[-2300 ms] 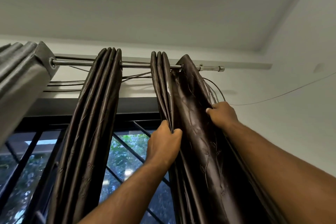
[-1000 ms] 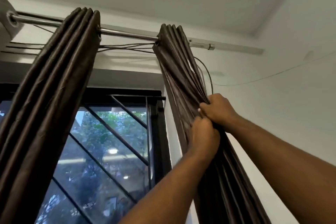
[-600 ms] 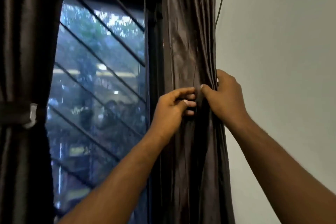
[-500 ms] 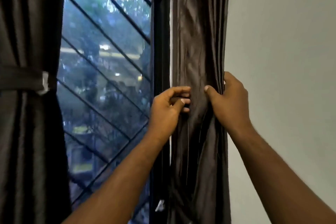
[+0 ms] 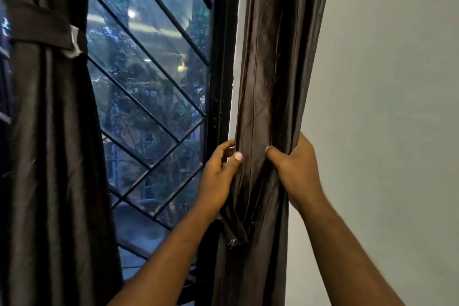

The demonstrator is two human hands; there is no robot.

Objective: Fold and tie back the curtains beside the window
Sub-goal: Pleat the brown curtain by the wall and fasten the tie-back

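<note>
1. Pale wall [image 5: 397, 82] is filling the right side of the view, and a window [image 5: 149, 106] with slanting dark bars is showing greenery outside.
2. Done, judging by how things are lying: the left curtain [image 5: 49, 156] is hanging gathered into a narrow column on the far side of the window, and a tie band [image 5: 42, 29] of matching dark fabric is wrapping round it high up.
3. In hand: the right curtain [image 5: 278, 57] is hanging between the window frame and the wall, bunched into lengthwise folds but not yet bound.
4. The left hand [image 5: 221, 174] is gripping the curtain's window-side edge, its thumb pressing on the front and its fingers curling behind.
5. The right hand [image 5: 295, 171] is clasping the wall side of the same bundle, its thumb lying across the front.
6. Left to do, as I am judging it: squeezing the folds tighter and tying a band round them.
7. A loose flap [image 5: 233, 231] of the same fabric is dangling just below the left hand; whether it is the band I cannot tell.
8. Counting: two curtains, one fastened band, one window, two hands, both occupied.
</note>
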